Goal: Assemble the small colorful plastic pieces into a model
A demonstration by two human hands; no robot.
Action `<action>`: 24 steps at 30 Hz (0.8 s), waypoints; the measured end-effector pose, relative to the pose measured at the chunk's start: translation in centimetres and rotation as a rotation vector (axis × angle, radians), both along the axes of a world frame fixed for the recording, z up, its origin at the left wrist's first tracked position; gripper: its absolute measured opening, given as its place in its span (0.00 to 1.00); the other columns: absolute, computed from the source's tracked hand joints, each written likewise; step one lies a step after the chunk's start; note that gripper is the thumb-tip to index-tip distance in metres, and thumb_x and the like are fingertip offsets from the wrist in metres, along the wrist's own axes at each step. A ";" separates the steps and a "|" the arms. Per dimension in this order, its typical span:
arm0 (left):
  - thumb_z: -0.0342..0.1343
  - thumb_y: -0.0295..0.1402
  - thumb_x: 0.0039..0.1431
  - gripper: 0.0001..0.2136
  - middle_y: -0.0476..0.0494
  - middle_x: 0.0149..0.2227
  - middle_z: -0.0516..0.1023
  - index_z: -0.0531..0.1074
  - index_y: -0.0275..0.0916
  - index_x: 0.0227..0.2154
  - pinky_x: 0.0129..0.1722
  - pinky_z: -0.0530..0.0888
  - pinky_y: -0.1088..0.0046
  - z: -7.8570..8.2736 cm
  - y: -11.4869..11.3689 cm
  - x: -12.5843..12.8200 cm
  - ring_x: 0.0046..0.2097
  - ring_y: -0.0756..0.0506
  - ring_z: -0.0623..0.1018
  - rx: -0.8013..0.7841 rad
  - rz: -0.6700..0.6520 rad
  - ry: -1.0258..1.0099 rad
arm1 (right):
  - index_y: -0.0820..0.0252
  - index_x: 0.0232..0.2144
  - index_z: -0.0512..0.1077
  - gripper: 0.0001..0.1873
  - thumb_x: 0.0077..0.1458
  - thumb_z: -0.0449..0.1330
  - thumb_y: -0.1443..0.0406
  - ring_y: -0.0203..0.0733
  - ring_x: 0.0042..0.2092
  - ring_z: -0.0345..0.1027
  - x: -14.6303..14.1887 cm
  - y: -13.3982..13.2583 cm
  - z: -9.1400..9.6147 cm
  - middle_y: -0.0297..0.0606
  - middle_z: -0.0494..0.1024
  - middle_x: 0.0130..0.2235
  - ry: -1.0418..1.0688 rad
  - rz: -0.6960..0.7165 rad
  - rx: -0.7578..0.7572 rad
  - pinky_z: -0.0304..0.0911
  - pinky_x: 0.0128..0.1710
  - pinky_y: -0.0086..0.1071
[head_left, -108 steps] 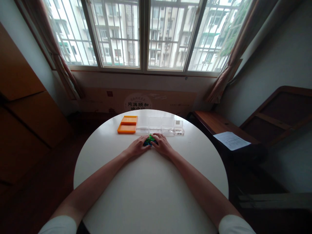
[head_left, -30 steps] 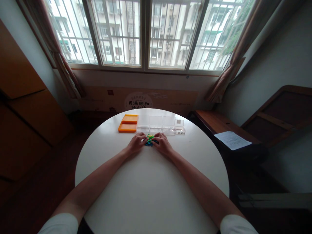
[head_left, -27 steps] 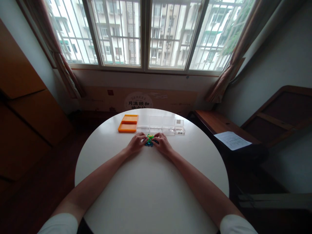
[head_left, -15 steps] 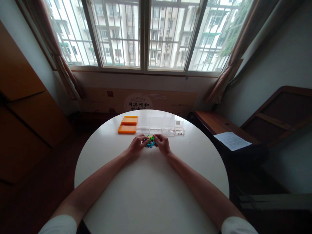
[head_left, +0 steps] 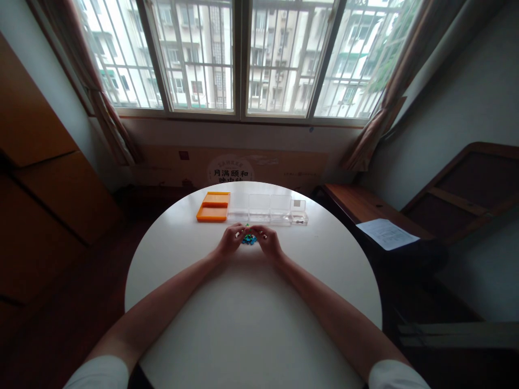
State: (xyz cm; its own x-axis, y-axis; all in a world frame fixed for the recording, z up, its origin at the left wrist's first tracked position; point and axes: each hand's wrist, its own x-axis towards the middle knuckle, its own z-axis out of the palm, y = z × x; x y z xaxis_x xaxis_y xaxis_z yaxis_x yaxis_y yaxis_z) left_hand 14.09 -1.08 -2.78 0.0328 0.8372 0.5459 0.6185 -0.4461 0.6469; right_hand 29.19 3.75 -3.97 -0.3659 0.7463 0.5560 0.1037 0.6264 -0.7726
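A small pile of blue, green and other coloured pieces [head_left: 248, 239] lies on the white round table [head_left: 251, 313], too small to name by kind. My left hand [head_left: 232, 238] is at the pile's left side, fingers closed in a pinch. From the right, my right hand [head_left: 267, 240] reaches over the pile, its fingers also pinched. The fingertips of both hands nearly meet above the pieces. Whatever they hold is too small to make out. Behind the hands stand an open orange box [head_left: 213, 214] and a row of clear plastic boxes [head_left: 259, 216] with lids raised.
The rightmost small clear box [head_left: 299, 220] has something small and dark in it. Right of the table, a printed paper sheet [head_left: 387, 234] lies by a wooden bench [head_left: 344, 201]. A large printed carton [head_left: 162, 165] leans below the window.
My right hand has moved slightly left and its fingertips have come closer to those of my left hand. They now cover more of the pile.
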 end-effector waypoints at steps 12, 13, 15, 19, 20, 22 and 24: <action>0.52 0.40 0.55 0.13 0.45 0.28 0.75 0.75 0.36 0.32 0.29 0.68 0.75 -0.2 0.1 -0.1 0.29 0.50 0.72 0.032 0.026 -0.123 | 0.57 0.37 0.74 0.11 0.52 0.56 0.61 0.42 0.39 0.65 0.4 -0.1 0.7 0.39 0.74 0.33 -0.093 -0.064 0.141 0.63 0.38 0.34; 0.52 0.40 0.54 0.13 0.45 0.28 0.74 0.76 0.36 0.32 0.29 0.68 0.75 -0.2 0.1 -0.1 0.29 0.50 0.71 0.035 0.018 -0.122 | 0.57 0.36 0.74 0.11 0.52 0.56 0.61 0.42 0.38 0.65 0.4 -0.1 0.7 0.39 0.74 0.33 -0.090 -0.055 0.146 0.62 0.37 0.34; 0.52 0.39 0.54 0.12 0.45 0.27 0.74 0.76 0.36 0.32 0.30 0.67 0.76 -0.2 0.1 -0.1 0.29 0.50 0.71 0.039 0.006 -0.132 | 0.57 0.35 0.74 0.10 0.52 0.56 0.62 0.41 0.37 0.65 0.4 -0.1 0.6 0.39 0.74 0.32 -0.079 -0.049 0.148 0.62 0.37 0.33; 0.54 0.38 0.53 0.11 0.45 0.28 0.74 0.76 0.36 0.32 0.28 0.67 0.76 -0.2 0.2 -0.2 0.28 0.51 0.72 0.028 0.000 -0.176 | 0.56 0.34 0.74 0.09 0.53 0.56 0.63 0.41 0.36 0.65 0.4 0.0 0.5 0.38 0.73 0.31 -0.058 -0.078 0.133 0.62 0.35 0.32; 0.55 0.38 0.52 0.11 0.45 0.28 0.74 0.76 0.36 0.32 0.28 0.67 0.76 -0.2 0.2 -0.2 0.28 0.51 0.72 0.026 0.002 -0.182 | 0.56 0.34 0.74 0.09 0.53 0.55 0.63 0.41 0.36 0.65 0.4 0.1 0.5 0.38 0.73 0.31 -0.055 -0.084 0.130 0.61 0.35 0.32; 0.55 0.37 0.52 0.10 0.45 0.28 0.74 0.76 0.36 0.32 0.28 0.67 0.76 -0.2 0.2 -0.2 0.28 0.51 0.72 0.026 0.007 -0.185 | 0.57 0.34 0.74 0.09 0.53 0.55 0.63 0.40 0.36 0.65 0.4 0.1 0.5 0.37 0.73 0.31 -0.052 -0.089 0.129 0.61 0.35 0.32; 0.55 0.37 0.52 0.10 0.45 0.28 0.74 0.76 0.36 0.32 0.28 0.67 0.76 -0.2 0.3 -0.2 0.28 0.51 0.72 0.027 0.007 -0.183 | 0.57 0.34 0.74 0.09 0.53 0.55 0.63 0.40 0.36 0.65 0.4 0.1 0.5 0.37 0.73 0.31 -0.051 -0.085 0.130 0.61 0.35 0.32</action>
State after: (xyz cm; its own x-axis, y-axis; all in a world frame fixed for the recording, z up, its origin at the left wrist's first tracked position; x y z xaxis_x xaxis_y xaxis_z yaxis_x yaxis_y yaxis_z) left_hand 13.88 -0.82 -2.98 -0.0754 0.8223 0.5641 0.4946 -0.4604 0.7372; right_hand 29.54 3.85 -3.42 -0.3344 0.6989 0.6323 0.1977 0.7080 -0.6780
